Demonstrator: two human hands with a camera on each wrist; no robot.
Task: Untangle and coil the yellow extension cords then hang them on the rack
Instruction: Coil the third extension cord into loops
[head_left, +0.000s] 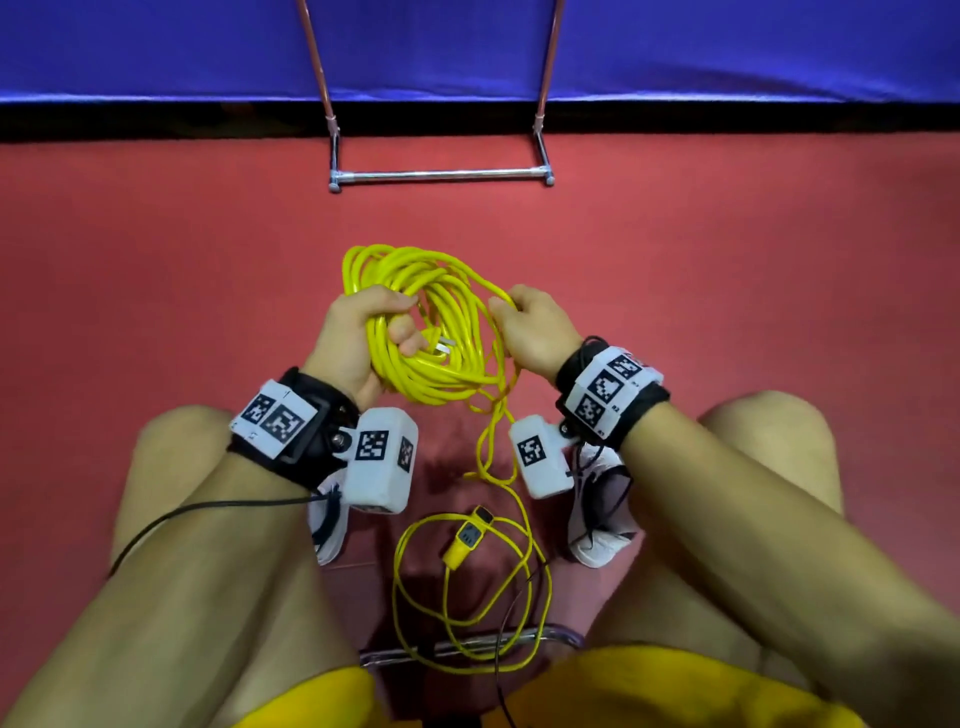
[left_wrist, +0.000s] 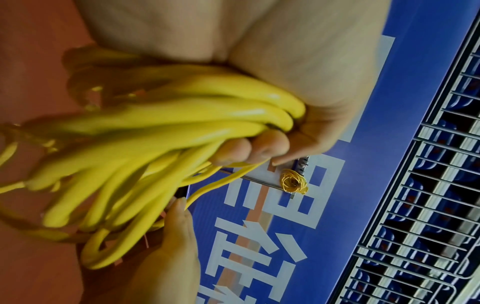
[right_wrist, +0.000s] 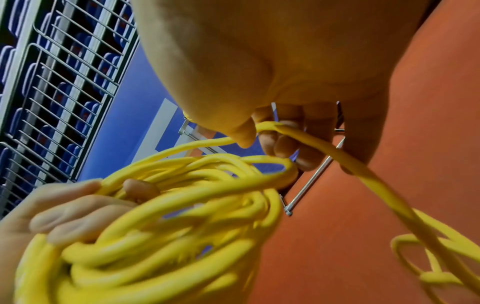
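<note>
**Three views on one coil**

My head camera looks steeply down past the knees onto the red floor (head_left: 156, 260), with the rack (head_left: 439, 175) ahead. Each wrist camera sits very close under its palm, looking out along the fingers toward the blue banner (left_wrist: 363, 144). All three share the yellow cord coil (head_left: 415, 332), both hands and the rack.

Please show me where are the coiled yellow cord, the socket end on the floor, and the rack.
coiled yellow cord (head_left: 415, 374): head view, lower loops of the bundle.
socket end (head_left: 466, 538): head view, its yellow face.
rack (head_left: 441, 175): head view, bottom metal bar.
</note>
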